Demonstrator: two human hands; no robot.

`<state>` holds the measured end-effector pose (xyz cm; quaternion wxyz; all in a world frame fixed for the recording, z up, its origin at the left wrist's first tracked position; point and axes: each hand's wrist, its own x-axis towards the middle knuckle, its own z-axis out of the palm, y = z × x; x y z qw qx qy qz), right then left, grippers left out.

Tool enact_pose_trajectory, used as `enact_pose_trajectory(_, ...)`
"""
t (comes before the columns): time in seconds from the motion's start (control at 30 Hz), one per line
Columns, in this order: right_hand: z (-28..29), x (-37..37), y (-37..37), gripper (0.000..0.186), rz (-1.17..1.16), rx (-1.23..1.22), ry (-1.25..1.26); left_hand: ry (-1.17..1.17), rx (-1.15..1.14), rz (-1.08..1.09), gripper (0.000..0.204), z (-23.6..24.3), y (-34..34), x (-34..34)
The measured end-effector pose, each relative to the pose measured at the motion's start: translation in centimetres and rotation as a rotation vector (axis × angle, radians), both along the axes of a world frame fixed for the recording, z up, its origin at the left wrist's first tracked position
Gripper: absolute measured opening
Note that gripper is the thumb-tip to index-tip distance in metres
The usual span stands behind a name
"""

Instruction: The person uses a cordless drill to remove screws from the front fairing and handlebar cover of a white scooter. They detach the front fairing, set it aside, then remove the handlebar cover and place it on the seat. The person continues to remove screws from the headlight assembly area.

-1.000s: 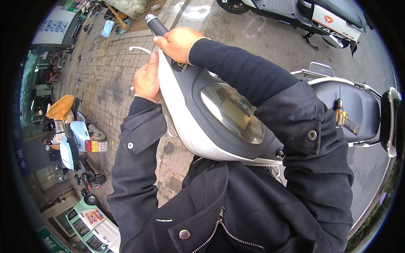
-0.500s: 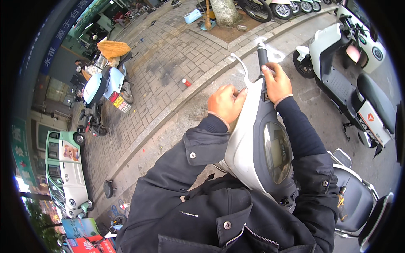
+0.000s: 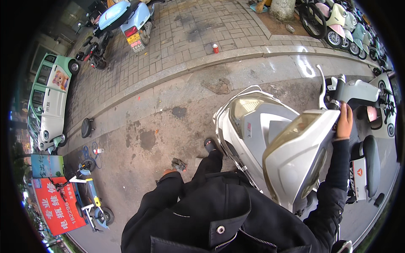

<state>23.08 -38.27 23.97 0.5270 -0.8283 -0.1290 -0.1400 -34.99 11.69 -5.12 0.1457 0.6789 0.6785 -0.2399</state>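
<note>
My right hand (image 3: 344,120) grips the handlebar (image 3: 335,99) of a white-and-grey scooter (image 3: 284,149) at my right, beside its curved brake lever (image 3: 321,88). The scooter's clear-covered front nose (image 3: 247,109) points away from me, and part of its dash lies under the front cowl's edge. My left hand cannot be made out; a small patch of skin beside my left leg looks like part of a foot. A dark crumpled item (image 3: 179,164) lies on the ground by my feet.
Parked scooters (image 3: 337,25) and another scooter (image 3: 367,168) stand right. A kerb (image 3: 190,63) borders paving holding a red can (image 3: 215,48), tree (image 3: 282,8) and blue scooter (image 3: 135,21). Left are a small van (image 3: 55,101), stool (image 3: 86,127), hose (image 3: 95,158), blue bike (image 3: 97,198) and red sign (image 3: 50,202).
The view has swung toward the pavement and scooter's front. My left hand has left the handlebar area and dropped out of sight; my right hand remains on the bar, now farther right.
</note>
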Motion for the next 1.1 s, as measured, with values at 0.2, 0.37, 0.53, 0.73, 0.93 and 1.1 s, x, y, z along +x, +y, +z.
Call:
enact_pose_trajectory(0.2,3.2,-1.2,-2.3,0.055,-0.009,0.097,0.366,0.208,-0.563,-0.170,0.053,-6.6,3.4,-11.4)
enact_pose_trajectory(0.37,15.9,-4.7,13.1,0.045,-0.890,-0.180,-0.355,0.222,-0.662,0.076,0.050,-11.1,15.4,-5.9)
enact_pose_trajectory(0.53,11.1,-0.4,35.0,0.032,-0.184,-0.159,-0.156,-0.192,-0.175,-0.043,0.029,-8.1,29.9,5.2)
enact_pose_trajectory(0.73,-18.9,-3.1,51.4,0.027,0.410,-0.347,0.978,-0.441,-0.022,-0.071,0.028,-4.1,45.5,17.8)
enact_pose_trajectory(0.93,-34.6,-11.4,57.2,0.032,-0.133,-0.467,1.901,-0.501,0.083,-0.183,0.028,-4.4,56.5,23.8)
enact_pose_trajectory(1.1,-42.0,1.1,67.0,0.048,0.178,-0.731,1.952,-0.283,0.038,-0.048,0.027,-5.1,67.0,29.8)
